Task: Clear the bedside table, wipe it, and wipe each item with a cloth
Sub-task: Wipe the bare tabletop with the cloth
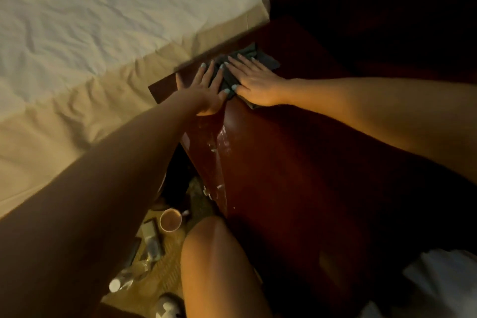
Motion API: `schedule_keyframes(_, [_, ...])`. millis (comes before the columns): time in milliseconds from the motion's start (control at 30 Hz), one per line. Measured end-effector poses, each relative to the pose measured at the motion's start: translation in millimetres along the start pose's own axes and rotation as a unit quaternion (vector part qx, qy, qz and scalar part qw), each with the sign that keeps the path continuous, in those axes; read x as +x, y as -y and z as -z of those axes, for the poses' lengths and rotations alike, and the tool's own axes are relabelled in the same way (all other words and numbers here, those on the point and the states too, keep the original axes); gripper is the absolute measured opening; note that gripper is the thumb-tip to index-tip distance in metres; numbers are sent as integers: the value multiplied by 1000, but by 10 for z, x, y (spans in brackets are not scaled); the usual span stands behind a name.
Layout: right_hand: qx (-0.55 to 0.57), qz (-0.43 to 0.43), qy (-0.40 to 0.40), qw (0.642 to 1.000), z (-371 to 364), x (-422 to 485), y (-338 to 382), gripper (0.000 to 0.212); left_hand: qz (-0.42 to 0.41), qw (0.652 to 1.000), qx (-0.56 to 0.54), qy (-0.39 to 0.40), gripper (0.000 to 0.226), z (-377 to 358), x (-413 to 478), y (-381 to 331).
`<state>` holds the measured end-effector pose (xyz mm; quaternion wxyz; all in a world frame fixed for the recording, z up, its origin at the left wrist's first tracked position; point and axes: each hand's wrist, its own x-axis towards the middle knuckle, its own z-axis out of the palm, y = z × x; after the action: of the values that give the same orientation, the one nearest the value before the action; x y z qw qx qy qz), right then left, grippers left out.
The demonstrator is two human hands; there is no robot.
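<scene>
- The bed (90,20) fills the left, with a rumpled white sheet and a beige cover hanging down its side, right against the bedside table.
- On the patterned floor below the table's left edge lie cleared items: a clear plastic bottle (129,279) with a white cap on its side, a flat dark object too dim to name, and a paper cup (170,219) standing upright just off the table's front edge.
- The left hand (206,88) lies palm down at the tabletop's far left corner. Its fingers are straight and spread, gripping nothing, and its thumb and nearest finger touch the cloth's left side.
- A bare knee (219,253) rises at the near edge of the tabletop.
- The cloth (247,55), dark grey and bunched, lies on the tabletop along the edge beside the bed, under and between the two hands, its far end sticking out past the fingertips.
- The right hand (254,82) presses flat on top of the cloth, fingers extended, thumb pointing toward the left hand. It is not curled round the fabric.
- The bedside table (296,162) is dark red glossy wood. Pale scuffs show along its front left edge, and the far right part is lost in shadow.
- A white fabric (444,279) shows at the lower right corner, blurred.
</scene>
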<state>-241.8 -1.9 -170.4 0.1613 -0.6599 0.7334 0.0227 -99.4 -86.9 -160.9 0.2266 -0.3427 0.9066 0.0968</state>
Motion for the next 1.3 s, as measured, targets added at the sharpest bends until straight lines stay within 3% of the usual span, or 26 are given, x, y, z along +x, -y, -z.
schedule_keyframes(333, [1, 32, -21, 999, 240, 688, -228, 56, 32, 997, -53, -47, 64, 178, 534, 173])
schedule_keyframes(500, [-6, 6, 20, 1000, 234, 620, -90, 58, 33, 998, -43, -36, 63, 130, 338, 189])
schedule_keyframes(1000, [-22, 82, 88, 993, -344, -791, 953, 61, 68, 994, -84, 26, 63, -735, -1502, -8])
schedule_keyframes(1300, [-11, 125, 115, 985, -622, -1901, 1156, 62, 43, 985, -167, 2, 62, -1409, -2441, -435])
